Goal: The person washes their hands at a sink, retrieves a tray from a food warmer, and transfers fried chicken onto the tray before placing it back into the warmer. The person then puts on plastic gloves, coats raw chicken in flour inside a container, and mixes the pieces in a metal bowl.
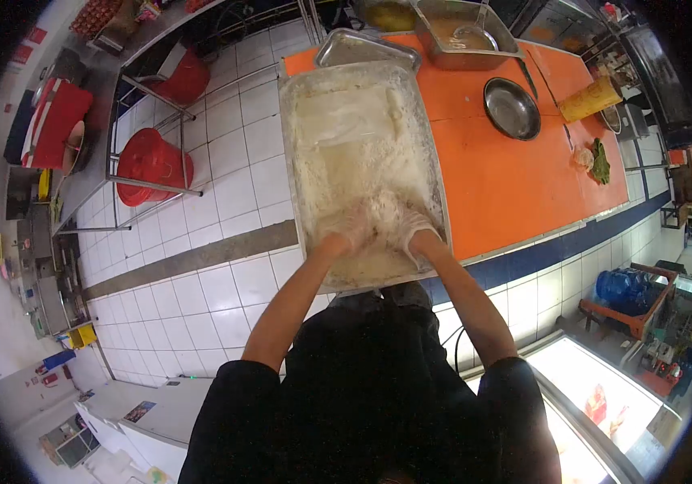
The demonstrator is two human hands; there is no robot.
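A large metal tray point(291, 161) holds white flour point(338, 173), with a smooth pale slab point(346, 117) lying at its far end. At the near end, my left hand point(351, 224) and my right hand point(416, 230) reach into the flour, both in clear, flour-dusted gloves. Between them is a flour-coated lump point(384, 211), whose kind I cannot make out. My hands press on it from either side, fingers curled round it and partly buried in flour.
The tray rests along the left edge of an orange table point(499, 194). On that table are a steel bowl point(512, 108), a deep steel pan point(443, 52), a yellow cylinder point(589, 99) and some green leaves point(600, 161). A red bucket point(152, 165) stands left on the tiled floor.
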